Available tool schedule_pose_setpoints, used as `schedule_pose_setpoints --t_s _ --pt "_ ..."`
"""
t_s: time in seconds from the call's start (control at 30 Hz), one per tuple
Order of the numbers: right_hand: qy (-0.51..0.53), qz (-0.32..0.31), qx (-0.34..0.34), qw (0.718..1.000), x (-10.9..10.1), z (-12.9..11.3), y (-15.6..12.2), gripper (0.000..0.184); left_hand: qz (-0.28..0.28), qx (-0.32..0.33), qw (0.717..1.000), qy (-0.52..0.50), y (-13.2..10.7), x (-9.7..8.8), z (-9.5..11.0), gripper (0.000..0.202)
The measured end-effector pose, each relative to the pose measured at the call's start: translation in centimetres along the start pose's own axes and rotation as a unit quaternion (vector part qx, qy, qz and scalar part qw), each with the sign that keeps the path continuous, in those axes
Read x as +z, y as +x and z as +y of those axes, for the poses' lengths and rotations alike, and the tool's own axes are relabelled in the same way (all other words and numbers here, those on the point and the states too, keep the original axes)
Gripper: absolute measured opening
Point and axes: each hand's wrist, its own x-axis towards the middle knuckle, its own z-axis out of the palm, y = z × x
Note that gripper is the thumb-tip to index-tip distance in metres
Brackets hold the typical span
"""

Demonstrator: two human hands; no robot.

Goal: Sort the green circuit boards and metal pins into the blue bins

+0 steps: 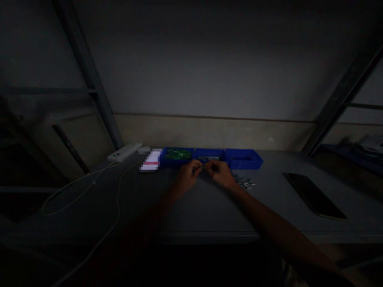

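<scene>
My left hand (189, 171) and my right hand (218, 172) meet over the grey table (209, 211), just in front of the middle blue bin (211, 154). Both have their fingers pinched together on a tiny part between them that is too small and dark to name. A scatter of small metal pins (243, 182) lies on the table right of my right hand. The left blue bin (177, 155) holds green parts. The right blue bin (243, 158) looks dark inside.
A black phone (314, 196) lies flat at the right. A white power bank (124, 152) with white cables (89, 187) sits at the left, with a white and pink packet (150, 161) beside the bins. A wall stands close behind.
</scene>
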Motion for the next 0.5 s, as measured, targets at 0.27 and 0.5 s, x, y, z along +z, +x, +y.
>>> schedule_pose_setpoints --t_s 0.27,0.5 --pt "-0.026 0.04 -0.017 0.999 0.1 -1.4 -0.4 0.016 0.007 -0.004 1.0 0.0 0.0 0.2 -0.1 0.011" --pt "-0.097 0.03 -0.039 0.994 -0.2 -1.5 -0.2 0.017 0.01 -0.011 0.999 0.03 -0.1 0.1 0.0 0.013"
